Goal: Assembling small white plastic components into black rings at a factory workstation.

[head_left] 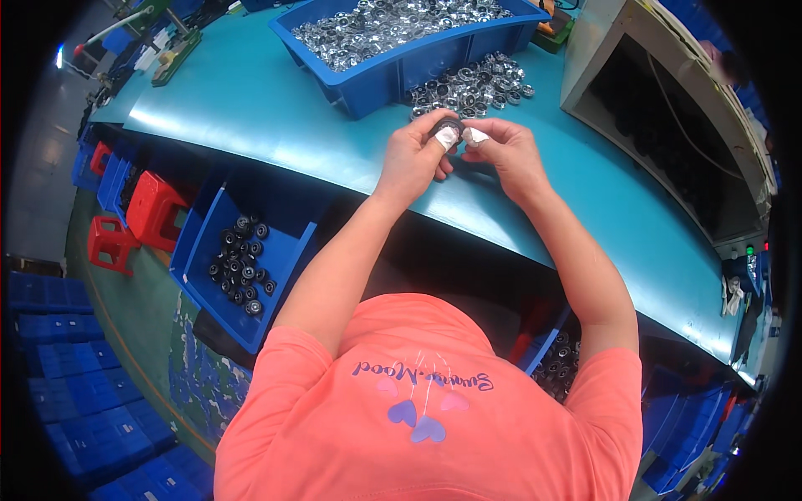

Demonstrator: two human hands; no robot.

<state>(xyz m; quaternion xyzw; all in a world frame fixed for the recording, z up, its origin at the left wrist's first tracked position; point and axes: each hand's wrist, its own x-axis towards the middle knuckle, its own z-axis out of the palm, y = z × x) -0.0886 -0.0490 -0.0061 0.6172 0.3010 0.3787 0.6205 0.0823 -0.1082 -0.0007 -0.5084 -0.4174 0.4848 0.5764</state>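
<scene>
Over the teal tabletop (326, 150), my left hand (405, 163) is closed round a small black wheel (451, 122), its thumb lying across the face. At the wheel's right edge, the thumb and fingers of my right hand (514, 157) are pinched together against it. Both thumbs wear white wrapping. Just beyond my hands lies a loose pile of clear and silvery round parts with dark centres (476, 85). Behind that pile stands a large blue bin (388, 83) heaped with similar parts. My fingers partly hide the wheel.
A blue bin (288, 280) of black wheels (242, 267) sits low at left, below the table edge; more black wheels (558, 363) show low at right. A pale cabinet with a dark opening (597, 54) stands on the right. Red stools (154, 209) and stacked blue crates (92, 401) are at left.
</scene>
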